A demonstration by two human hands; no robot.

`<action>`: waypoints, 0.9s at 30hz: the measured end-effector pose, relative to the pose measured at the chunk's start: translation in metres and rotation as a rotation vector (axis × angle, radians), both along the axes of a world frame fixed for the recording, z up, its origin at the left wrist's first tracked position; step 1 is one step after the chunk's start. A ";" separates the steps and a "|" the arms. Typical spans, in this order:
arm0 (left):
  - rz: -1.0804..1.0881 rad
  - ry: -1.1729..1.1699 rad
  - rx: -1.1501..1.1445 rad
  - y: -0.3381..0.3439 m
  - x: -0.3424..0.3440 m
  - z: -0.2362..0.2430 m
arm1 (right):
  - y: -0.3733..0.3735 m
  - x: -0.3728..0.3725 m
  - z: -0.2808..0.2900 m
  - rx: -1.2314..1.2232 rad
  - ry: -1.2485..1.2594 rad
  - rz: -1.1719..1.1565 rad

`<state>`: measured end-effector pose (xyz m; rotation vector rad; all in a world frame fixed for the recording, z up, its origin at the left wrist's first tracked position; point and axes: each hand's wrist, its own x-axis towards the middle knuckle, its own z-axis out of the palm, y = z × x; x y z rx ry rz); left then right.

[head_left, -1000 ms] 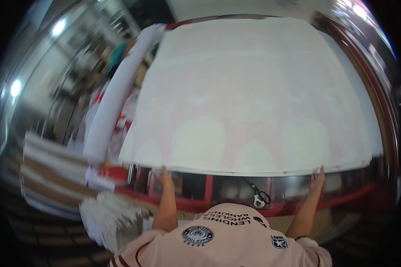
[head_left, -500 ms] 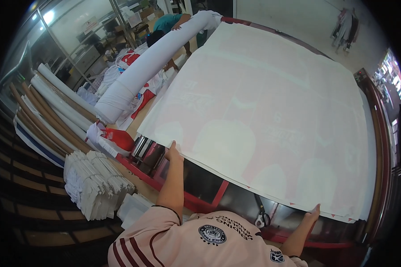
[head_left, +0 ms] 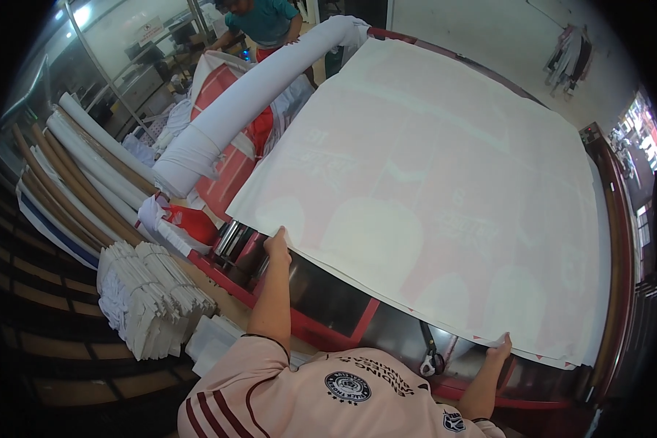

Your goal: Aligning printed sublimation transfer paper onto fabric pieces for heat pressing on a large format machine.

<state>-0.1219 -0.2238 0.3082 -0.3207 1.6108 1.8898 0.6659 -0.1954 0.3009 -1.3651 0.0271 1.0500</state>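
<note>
Beyond both hands point(head_left: 278, 246) point(head_left: 499, 347), the pale sheet point(head_left: 430, 190) stretches forward, long axis unclear.

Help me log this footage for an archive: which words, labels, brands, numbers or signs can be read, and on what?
Wording isn't copied here, only where it stands:
Pink shirt: dark lettering, partly readable.
Round badge on it: small lettering, partly readable.
Shield-shaped badge: too small.
White sheet: letter-like marks, too faint.
Pale sign, upper left: too small.

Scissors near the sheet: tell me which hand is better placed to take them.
Likely the right hand: it is nearer the scissors, while the left hand is farther off to their left. Both hold the edge of the sheet.
</note>
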 end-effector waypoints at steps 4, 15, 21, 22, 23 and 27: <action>-0.235 0.056 0.054 -0.024 0.019 -0.008 | -0.016 -0.012 -0.006 0.131 -0.028 0.045; -0.240 0.051 0.258 -0.041 0.026 -0.003 | -0.026 -0.017 -0.012 0.229 0.007 -0.062; -0.250 0.069 0.236 -0.039 0.034 -0.007 | -0.030 -0.013 -0.012 0.200 -0.025 -0.071; -0.249 0.062 0.257 -0.039 0.038 -0.005 | -0.031 -0.011 -0.012 0.203 -0.023 -0.078; -0.249 0.071 0.259 -0.043 0.036 -0.006 | -0.029 -0.013 -0.012 0.192 -0.015 -0.088; -0.114 -0.023 0.220 -0.045 0.038 0.002 | -0.028 -0.014 -0.013 0.176 0.007 -0.098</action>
